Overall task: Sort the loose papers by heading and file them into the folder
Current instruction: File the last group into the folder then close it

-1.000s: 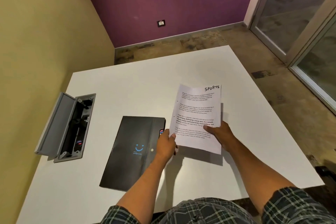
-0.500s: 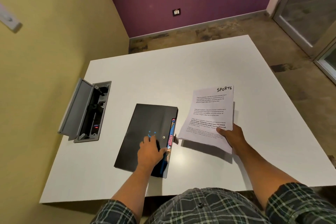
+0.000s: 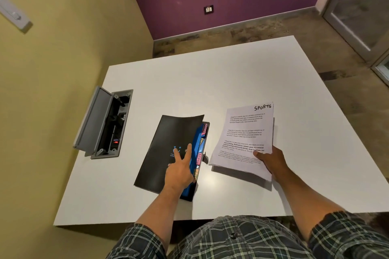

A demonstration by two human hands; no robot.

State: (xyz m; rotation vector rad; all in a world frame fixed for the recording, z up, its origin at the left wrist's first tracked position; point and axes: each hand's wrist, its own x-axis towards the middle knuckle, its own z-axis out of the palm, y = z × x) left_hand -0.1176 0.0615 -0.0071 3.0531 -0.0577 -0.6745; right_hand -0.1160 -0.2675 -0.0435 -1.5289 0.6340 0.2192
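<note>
Your left hand [image 3: 180, 171] lies on the black folder [image 3: 166, 149], fingers [image 3: 188, 150] straight and spread on its lifted cover, thumb hidden under that edge. Blue dividers with tabs show just right of those fingers. Your right hand [image 3: 271, 162] grips the papers [image 3: 245, 139] headed SPORTS, held above the white surface [image 3: 210, 82], right of the folder.
</note>
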